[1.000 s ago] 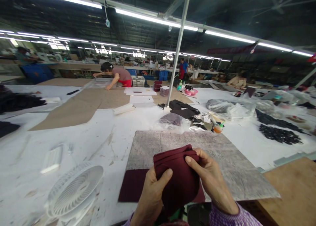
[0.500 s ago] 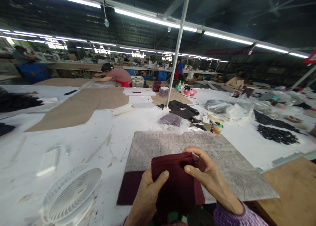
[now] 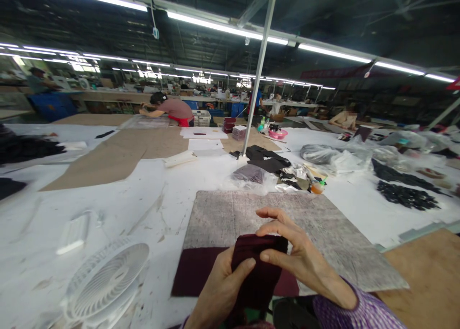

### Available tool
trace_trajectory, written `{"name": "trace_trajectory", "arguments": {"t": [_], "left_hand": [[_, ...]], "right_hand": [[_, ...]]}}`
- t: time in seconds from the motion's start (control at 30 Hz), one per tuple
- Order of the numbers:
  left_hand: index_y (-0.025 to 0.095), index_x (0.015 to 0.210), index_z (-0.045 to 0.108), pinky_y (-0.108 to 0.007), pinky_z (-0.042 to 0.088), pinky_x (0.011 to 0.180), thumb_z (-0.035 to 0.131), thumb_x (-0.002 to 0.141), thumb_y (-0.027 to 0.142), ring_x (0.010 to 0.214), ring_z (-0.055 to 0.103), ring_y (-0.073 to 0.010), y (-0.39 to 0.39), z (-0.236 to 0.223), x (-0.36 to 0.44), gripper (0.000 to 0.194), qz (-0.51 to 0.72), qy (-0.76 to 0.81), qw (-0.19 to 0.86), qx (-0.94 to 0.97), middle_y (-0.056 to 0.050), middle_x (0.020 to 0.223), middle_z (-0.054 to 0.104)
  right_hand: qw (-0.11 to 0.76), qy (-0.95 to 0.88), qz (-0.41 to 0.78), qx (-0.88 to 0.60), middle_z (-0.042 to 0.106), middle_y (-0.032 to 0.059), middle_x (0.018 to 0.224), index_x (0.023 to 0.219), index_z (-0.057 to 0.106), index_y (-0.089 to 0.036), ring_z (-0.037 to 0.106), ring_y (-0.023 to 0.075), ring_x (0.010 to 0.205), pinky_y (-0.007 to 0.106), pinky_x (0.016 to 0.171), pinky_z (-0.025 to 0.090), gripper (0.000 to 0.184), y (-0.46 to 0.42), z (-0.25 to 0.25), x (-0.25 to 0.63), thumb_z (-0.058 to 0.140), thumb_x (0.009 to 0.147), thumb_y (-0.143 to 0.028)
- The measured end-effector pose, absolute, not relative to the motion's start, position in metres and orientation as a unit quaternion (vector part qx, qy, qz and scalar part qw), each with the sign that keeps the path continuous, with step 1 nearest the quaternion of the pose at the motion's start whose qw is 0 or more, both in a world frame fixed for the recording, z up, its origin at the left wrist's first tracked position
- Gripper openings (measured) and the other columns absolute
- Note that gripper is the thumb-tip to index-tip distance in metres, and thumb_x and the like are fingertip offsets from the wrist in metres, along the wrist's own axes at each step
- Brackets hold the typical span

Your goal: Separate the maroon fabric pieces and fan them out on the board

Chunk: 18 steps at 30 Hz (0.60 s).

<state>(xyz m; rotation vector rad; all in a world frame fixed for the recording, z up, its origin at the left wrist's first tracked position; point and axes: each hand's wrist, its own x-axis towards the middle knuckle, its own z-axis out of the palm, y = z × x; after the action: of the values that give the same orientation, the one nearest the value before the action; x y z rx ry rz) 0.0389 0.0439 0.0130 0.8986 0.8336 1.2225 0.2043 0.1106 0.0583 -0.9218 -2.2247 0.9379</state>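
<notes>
My left hand (image 3: 230, 276) grips a folded, layered piece of maroon cloth (image 3: 257, 278), its thumb lying across the front. The cloth is held up over the near edge of the table and its lower part falls into shadow. At its upper right corner is my right hand (image 3: 293, 250), fingers curved and spread above the top edge, thumb against or just before the front face. Behind the hands, a flat maroon piece (image 3: 197, 270) lies on a grey mottled board (image 3: 223, 214), and part of it is hidden by my left hand.
A white round fan (image 3: 111, 276) lies at the left on the white tabletop (image 3: 143, 214). Beyond the board are a plastic-wrapped bundle (image 3: 249, 174), black scraps (image 3: 266, 160) and a metal pole (image 3: 257, 79). Brown board (image 3: 427, 262) is at the right. Other people work farther off.
The cloth has tilted and shifted slightly right and down. My right hand has moved left over its top edge, with its fingers lifted and more spread. My left hand keeps its grip.
</notes>
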Motion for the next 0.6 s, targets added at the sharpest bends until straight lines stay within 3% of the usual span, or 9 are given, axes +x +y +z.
{"name": "trace_trajectory", "arguments": {"t": [0.3,0.47,0.6], "left_hand": [[0.013,0.11,0.065,-0.034,0.049,0.079,0.065,0.076,0.032,0.087,0.064,-0.0242,0.045,0.02,0.035,0.039,0.583,0.39,0.643,0.307,-0.009,0.093,0.072],[0.013,0.103,0.068,-0.035,0.051,0.078,0.069,0.071,0.03,0.088,0.066,-0.0266,0.048,0.018,0.037,0.036,0.651,0.377,0.617,0.231,-0.009,0.086,0.074],[0.013,0.103,0.067,-0.037,0.051,0.081,0.069,0.071,0.028,0.088,0.066,-0.0268,0.049,0.018,0.041,0.036,0.667,0.374,0.612,0.203,-0.009,0.084,0.074]], "right_hand": [[0.301,-0.762,0.445,-0.361,0.051,0.0055,0.121,0.087,0.065,-0.024,0.051,0.023,0.111,0.036,0.092,0.043,0.016,0.114,0.049,0.211,0.066,0.077,-0.036],[0.309,-0.68,0.571,-0.34,0.061,0.0056,0.113,0.104,0.067,-0.025,0.055,0.0229,0.106,0.039,0.095,0.043,0.026,0.105,0.042,0.21,0.063,0.08,-0.036],[0.299,-0.607,0.637,-0.369,0.07,0.0054,0.091,0.099,0.07,-0.022,0.063,0.0223,0.085,0.038,0.081,0.051,0.032,0.097,0.037,0.204,0.062,0.078,-0.044]]}}
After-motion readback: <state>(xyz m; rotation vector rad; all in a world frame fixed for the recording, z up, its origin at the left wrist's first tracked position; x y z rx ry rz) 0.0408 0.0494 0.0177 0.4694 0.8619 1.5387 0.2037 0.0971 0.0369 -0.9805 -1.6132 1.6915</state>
